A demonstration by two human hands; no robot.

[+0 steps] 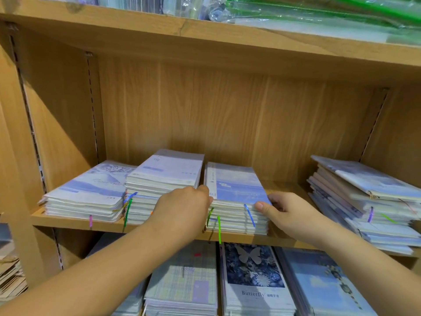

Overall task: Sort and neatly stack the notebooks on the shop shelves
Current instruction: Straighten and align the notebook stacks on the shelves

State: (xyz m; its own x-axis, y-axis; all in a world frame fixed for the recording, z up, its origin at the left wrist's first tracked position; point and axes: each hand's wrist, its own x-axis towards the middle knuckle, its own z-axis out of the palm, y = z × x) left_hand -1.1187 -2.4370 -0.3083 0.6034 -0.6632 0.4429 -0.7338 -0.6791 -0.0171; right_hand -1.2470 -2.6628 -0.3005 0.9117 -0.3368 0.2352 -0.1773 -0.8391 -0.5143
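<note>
Several stacks of pale blue notebooks lie on the middle wooden shelf (68, 221). My left hand (182, 206) grips the left side of the centre stack (237, 190), fingers curled between it and the taller stack (166, 174) to its left. My right hand (287, 210) holds the same stack's front right corner, thumb on the top cover and fingers along the side. A lower stack (88, 192) lies at the far left. Coloured ribbon bookmarks hang from the front edges.
An uneven, slanting pile of notebooks (369, 197) sits at the right of the shelf. Below are more notebook stacks, one with a butterfly cover (252, 274). The upper shelf (205, 30) carries plastic-wrapped goods. The shelf's side wall (57, 115) stands on the left.
</note>
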